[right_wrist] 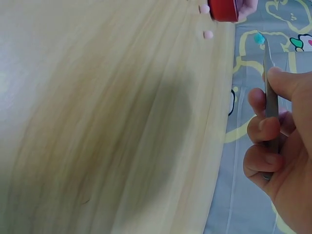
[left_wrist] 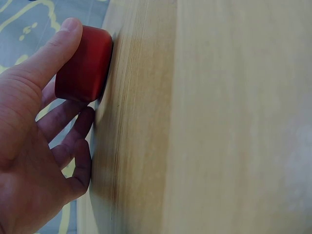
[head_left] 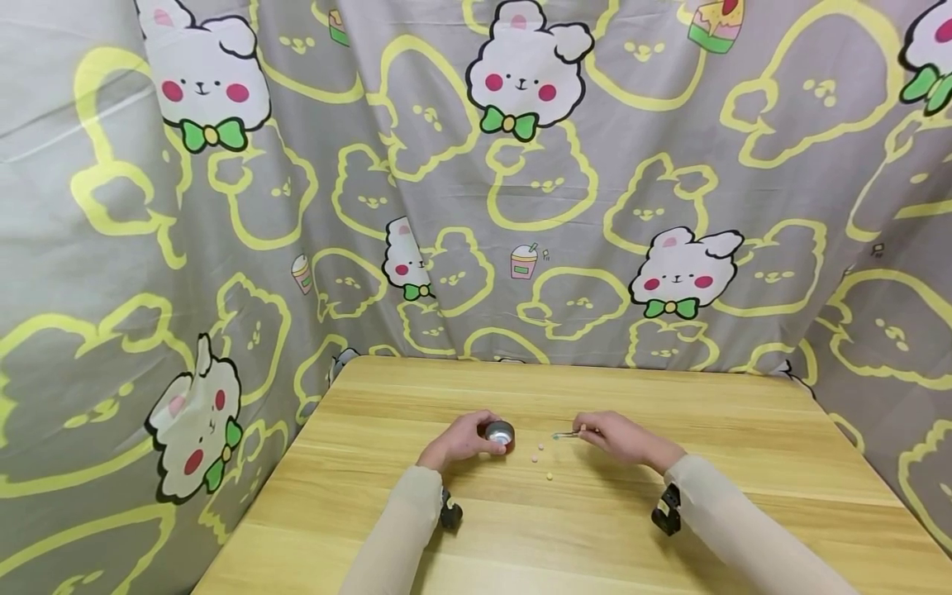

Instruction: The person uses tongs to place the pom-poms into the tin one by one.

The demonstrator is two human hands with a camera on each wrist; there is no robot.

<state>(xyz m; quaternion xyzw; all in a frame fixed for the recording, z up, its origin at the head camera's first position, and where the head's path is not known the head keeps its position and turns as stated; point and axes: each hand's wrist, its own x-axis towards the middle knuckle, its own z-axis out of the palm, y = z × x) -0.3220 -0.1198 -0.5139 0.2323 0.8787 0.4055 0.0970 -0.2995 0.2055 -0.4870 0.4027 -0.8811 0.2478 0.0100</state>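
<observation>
My left hand grips a small round red tin on the table, thumb on one side and fingers on the other. From the head view the tin looks open-topped, with a silvery inside. Metal tweezers are in my right hand, held between thumb and curled fingers. At their tips is a tiny teal ball, held off the table to the right of the tin. Two small pink balls, one nearer the tweezers and one nearer the tin, lie between the hands. A yellow ball lies closer to me.
The wooden table extends around both hands. A patterned grey curtain hangs behind it and along its sides. Dark wrist-worn devices, one on the left and one on the right, sit over the sleeves.
</observation>
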